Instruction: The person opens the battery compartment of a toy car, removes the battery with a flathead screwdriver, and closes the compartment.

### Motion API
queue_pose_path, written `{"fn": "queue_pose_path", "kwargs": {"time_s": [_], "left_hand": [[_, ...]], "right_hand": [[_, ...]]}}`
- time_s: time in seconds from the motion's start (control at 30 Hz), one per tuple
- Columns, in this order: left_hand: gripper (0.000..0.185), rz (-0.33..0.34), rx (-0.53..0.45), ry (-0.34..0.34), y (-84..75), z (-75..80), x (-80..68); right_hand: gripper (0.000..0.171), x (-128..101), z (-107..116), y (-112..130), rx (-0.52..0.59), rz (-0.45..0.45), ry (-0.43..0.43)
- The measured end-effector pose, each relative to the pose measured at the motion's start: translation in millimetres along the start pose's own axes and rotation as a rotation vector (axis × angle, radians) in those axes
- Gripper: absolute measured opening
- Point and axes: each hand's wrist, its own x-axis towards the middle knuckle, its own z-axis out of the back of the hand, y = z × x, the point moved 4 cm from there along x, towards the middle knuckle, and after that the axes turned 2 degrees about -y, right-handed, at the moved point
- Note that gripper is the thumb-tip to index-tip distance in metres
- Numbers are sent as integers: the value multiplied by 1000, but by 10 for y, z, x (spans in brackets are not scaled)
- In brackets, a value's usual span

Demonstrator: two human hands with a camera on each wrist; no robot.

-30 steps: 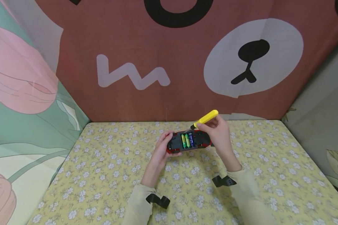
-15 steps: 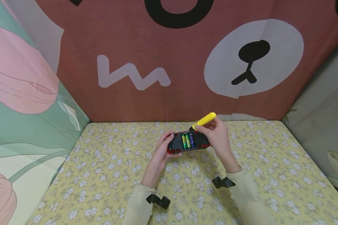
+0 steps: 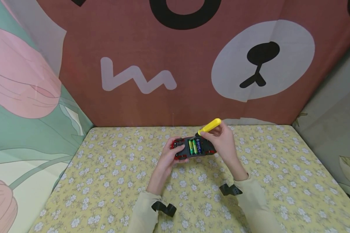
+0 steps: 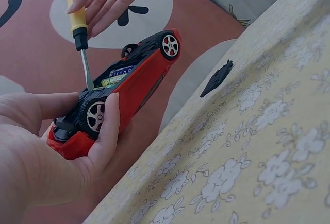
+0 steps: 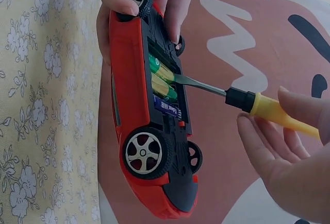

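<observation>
A big brown cloth wall (image 3: 128, 35) with a cartoon bear face is seen behind everything; the nose patch is a pale oval and the nose is black. A soft yellow cloth (image 3: 105, 181) with small white flowers is spread under the hands. It looks a little rough, like a bedsheet.

A red toy car (image 5: 154, 110) made of shiny plastic is held upside down above the cloth. Its black underside is turned up. The front end is gripped by the left hand (image 3: 170, 158), with the thumb curled over one black wheel with silver spokes and the other fingers wrapped round the far side.

A screwdriver (image 5: 247, 103) with a smooth yellow handle, a black collar and a thin grey metal blade is pinched by the curled fingers of the right hand (image 3: 223, 142). The tip is set into the open battery slot, right against the batteries (image 5: 162, 77). Two round green and yellow batteries are lying there side by side, and a blue one is next to them, closer to the right fingers. Small writing is seen on the batteries, but it cannot be read.
</observation>
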Motion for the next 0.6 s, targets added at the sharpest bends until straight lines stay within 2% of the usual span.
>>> {"fn": "queue_pose_path", "kwargs": {"time_s": [0.27, 0.43, 0.6], "left_hand": [[47, -2, 28, 0, -8, -16, 2], [47, -8, 29, 3, -15, -19, 0], [51, -14, 28, 7, -9, -4, 5]], "right_hand": [[31, 9, -17, -6, -34, 77, 43], [30, 0, -30, -25, -45, 92, 56], [27, 11, -94, -71, 30, 102, 86]]}}
